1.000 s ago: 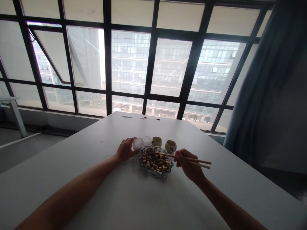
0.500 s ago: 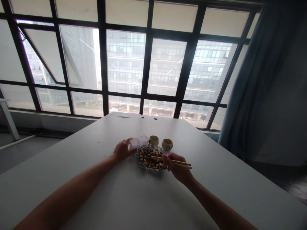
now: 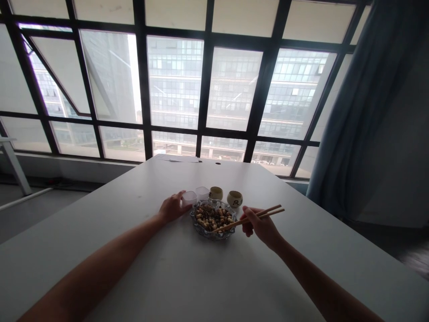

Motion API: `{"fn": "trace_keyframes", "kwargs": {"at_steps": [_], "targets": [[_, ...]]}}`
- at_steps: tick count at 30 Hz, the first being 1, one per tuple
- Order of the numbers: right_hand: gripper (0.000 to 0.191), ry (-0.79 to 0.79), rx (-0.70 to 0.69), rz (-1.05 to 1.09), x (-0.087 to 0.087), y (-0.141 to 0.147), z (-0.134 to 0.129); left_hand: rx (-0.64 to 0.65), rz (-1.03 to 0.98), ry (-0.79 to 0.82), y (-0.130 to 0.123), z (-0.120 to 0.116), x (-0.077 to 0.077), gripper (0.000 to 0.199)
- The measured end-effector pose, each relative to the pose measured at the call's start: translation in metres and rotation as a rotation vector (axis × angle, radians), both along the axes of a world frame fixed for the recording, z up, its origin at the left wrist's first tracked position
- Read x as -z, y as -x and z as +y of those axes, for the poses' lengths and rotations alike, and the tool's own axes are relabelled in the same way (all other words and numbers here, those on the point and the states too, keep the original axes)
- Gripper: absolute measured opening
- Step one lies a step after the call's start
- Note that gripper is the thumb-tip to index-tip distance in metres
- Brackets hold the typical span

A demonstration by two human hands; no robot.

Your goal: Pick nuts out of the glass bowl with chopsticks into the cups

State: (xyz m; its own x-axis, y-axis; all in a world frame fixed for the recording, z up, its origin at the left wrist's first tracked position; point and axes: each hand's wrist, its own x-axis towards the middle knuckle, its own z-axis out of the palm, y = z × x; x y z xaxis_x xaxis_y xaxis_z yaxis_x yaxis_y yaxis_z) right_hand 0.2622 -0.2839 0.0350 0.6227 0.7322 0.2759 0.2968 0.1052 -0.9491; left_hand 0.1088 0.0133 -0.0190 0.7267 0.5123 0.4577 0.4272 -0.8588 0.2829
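My left hand (image 3: 171,207) is closed around the near side of a small clear plastic container (image 3: 189,197), just left of the bowl. A pair of wooden chopsticks (image 3: 273,211) is gripped in my right hand (image 3: 260,225), slanting down to the left. Their tips reach in among the peanuts (image 3: 204,222) near the front of the scalloped glass bowl (image 3: 212,236). Dark seeds (image 3: 216,214) lie mixed with the peanuts. I cannot tell whether the tips pinch anything.
Behind the bowl stand a second clear container (image 3: 202,192) and two small cream cups (image 3: 216,193) with dark markings, one of them (image 3: 234,199) further right. Papers (image 3: 177,158) lie at the far end of the white table (image 3: 187,277). Windows and a blue curtain (image 3: 348,112) are beyond.
My right hand has shifted right, and the chopsticks have swung so their tips point lower, to the bowl's front. My left hand stays on the container. The view has tilted slightly.
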Motion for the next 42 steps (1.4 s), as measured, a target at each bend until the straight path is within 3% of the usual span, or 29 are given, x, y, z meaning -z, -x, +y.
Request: {"fn": "trace_keyframes", "kwargs": {"at_steps": [5,9,13,18,26,30,37,42], "targets": [[0.055,0.012,-0.066,-0.120,0.014,0.012,0.006,-0.008,0.009,0.019,0.000,-0.002,-0.001,0.066],[0.049,0.011,0.035,-0.367,0.017,0.017,0.005,0.002,0.008,0.018,0.000,-0.003,-0.002,0.065],[0.049,-0.019,0.118,-0.448,0.012,0.013,0.001,0.006,-0.009,0.012,0.001,-0.003,-0.002,0.064],[0.049,-0.011,0.167,-0.438,0.011,0.007,0.000,0.002,0.008,0.019,0.002,-0.004,-0.004,0.065],[0.055,-0.019,-0.015,-0.205,0.016,0.025,0.007,0.004,0.000,0.018,0.000,-0.001,0.000,0.065],[0.060,-0.061,0.060,-0.158,0.007,0.022,0.004,0.009,-0.005,0.013,0.000,0.001,0.002,0.067],[0.055,-0.047,0.217,-0.539,-0.004,0.002,-0.011,0.014,-0.003,0.011,0.001,0.000,0.001,0.066],[0.053,-0.069,0.148,-0.619,0.001,0.003,-0.010,-0.006,0.014,0.017,0.001,-0.002,-0.001,0.067]]}}
